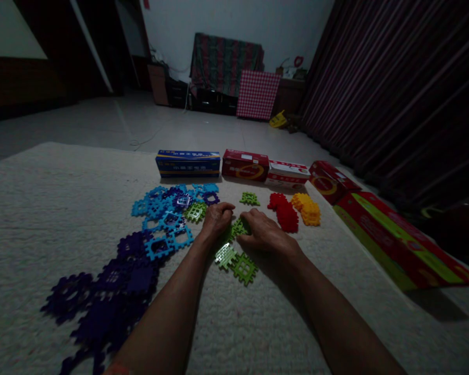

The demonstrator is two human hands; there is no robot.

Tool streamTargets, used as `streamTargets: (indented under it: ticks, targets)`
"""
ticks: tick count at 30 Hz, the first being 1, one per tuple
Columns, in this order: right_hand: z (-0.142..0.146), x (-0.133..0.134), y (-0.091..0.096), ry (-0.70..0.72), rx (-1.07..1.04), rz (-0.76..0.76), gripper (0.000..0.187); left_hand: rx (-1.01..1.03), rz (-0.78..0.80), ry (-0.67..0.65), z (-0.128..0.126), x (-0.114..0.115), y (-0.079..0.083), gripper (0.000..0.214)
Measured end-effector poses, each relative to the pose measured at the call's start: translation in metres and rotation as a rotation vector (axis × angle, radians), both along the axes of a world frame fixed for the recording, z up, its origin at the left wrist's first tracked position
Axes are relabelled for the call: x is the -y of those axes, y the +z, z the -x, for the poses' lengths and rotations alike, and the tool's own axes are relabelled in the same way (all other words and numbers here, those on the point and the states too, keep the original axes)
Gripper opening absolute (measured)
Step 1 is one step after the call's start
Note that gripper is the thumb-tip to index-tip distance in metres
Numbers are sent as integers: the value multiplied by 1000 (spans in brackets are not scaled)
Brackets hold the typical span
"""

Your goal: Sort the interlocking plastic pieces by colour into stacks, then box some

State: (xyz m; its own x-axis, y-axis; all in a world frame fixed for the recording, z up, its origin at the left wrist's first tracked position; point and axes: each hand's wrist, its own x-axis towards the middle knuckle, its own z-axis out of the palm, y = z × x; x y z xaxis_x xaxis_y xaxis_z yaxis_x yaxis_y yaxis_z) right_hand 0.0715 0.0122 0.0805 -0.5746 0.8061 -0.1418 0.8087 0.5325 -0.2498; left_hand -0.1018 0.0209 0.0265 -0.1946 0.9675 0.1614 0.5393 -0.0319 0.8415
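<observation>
Resting left hand [218, 217] beside green piece [239, 228] on pale mat [234, 333], fingers curled; resting right hand [264, 230] at piece's right edge, thumb and fingers parted. Not being able to tell whether gripping anything with either. Having green piece lying between hands, brick-patterned green tile [224, 255] and windowed green tile [244, 271] just nearer, light-blue pieces [155, 210] to left, red stack [287, 216] and yellow stack [309, 211] to right.

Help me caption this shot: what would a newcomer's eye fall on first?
Likely the left hand and right hand at the green interlocking tiles, mid-picture. Next, the vivid red tiles and yellow tiles beyond the right hand, then the dark purple tiles sprawled at lower left.
</observation>
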Motion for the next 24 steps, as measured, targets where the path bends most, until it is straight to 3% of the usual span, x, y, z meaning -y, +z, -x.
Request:
streamTargets:
  ticks: [6,12,19,24]
  targets:
    - [-6,-20,1,92,-103,-17,40,33,1,0,0,-1,-2,33]
    - [-15,-41,1,148,-112,78,44,8,20,13,-1,-1,0,30]
    - [-11,-84,-16,1,-208,-222,49,7,36,18,-2,0,4,31]
    - [-9,-111,-30,-28,-84,-269,65,24,23,8,-1,-1,0,30]
